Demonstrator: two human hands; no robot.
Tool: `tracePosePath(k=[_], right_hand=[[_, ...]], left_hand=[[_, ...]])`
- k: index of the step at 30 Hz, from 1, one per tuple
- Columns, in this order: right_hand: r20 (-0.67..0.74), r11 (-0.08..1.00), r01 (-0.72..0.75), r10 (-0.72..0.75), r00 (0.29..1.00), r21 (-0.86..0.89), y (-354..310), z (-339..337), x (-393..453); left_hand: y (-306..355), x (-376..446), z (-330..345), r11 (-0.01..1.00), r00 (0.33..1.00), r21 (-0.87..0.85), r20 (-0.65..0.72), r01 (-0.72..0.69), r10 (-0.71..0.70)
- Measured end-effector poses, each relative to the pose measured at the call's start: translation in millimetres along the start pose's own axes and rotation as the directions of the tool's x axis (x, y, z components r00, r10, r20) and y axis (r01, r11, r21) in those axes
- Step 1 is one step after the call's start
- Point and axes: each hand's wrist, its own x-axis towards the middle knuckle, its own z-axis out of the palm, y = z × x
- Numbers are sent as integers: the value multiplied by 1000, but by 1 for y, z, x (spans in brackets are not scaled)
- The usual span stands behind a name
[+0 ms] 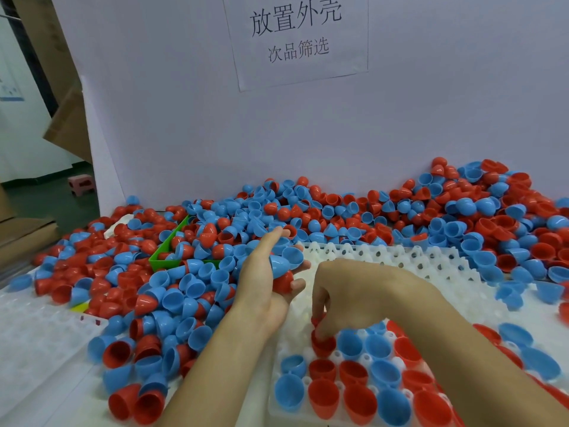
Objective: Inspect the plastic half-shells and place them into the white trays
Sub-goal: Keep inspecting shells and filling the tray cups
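Note:
A big heap of red and blue plastic half-shells covers the table from left to right. In front of me lies a white tray whose near rows hold red and blue shells with their open side up. My left hand hovers over the tray's left edge and holds a blue half-shell and a red half-shell in its curled fingers. My right hand reaches down and pinches a red half-shell sitting in a tray cell at the left of the filled rows.
A second white tray lies at the near left, partly under shells. A green bin sits half buried in the heap. A white board with a paper sign stands behind. Cardboard boxes and a pink stool are at far left.

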Motion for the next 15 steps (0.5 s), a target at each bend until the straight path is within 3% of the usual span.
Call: tracePosePath(k=[2, 4, 8, 10, 15], right_hand=[[-57, 997, 28, -24, 998, 68, 9, -7, -5], [-212, 987, 51, -18, 977, 152, 18, -15, -7], [-550, 942, 165, 25, 835, 293, 25, -21, -2], [-567, 902, 167, 98, 818, 398, 22, -20, 1], [-433, 797, 68, 252, 865, 600, 12, -13, 10]], left_hand=[[0, 0, 0, 1000, 1000, 28, 8, -13, 13], [-1, 0, 0, 998, 999, 62, 16, -29, 28], [-5, 2, 1, 986, 997, 148, 33, -72, 68], [-7, 4, 2, 979, 996, 182, 23, -87, 84], [-10, 4, 1, 959, 985, 236, 110, -155, 132]])
